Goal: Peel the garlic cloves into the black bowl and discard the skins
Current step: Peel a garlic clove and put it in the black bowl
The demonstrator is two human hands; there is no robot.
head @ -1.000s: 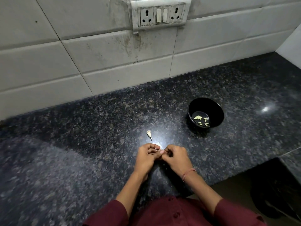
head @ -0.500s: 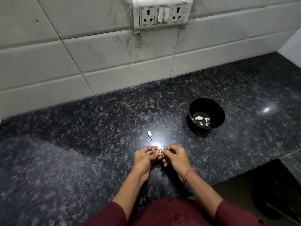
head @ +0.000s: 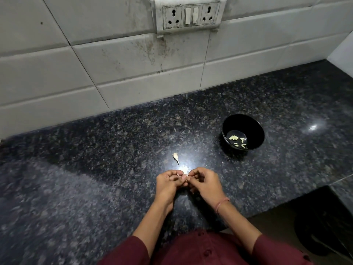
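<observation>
Seen from the head: pinching a tiny garlic clove (head: 185, 175) with the left hand (head: 168, 184) and right hand (head: 206, 183), fingers (head: 172, 174) curled tight on it, just over the dark counter (head: 114, 150). With the black bowl (head: 257, 137) well off to the right, peeled cloves (head: 233, 138) inside. With a garlic scrap (head: 175, 157) near the hands. Might squeeze too hard and shoot the slippery clove away.

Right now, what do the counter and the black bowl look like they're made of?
The counter looks like polished granite: dark speckled grain, glossy glare. The black bowl has a smooth, glossy finish reflecting light inside; ceramic or plastic, cannot tell which.
</observation>
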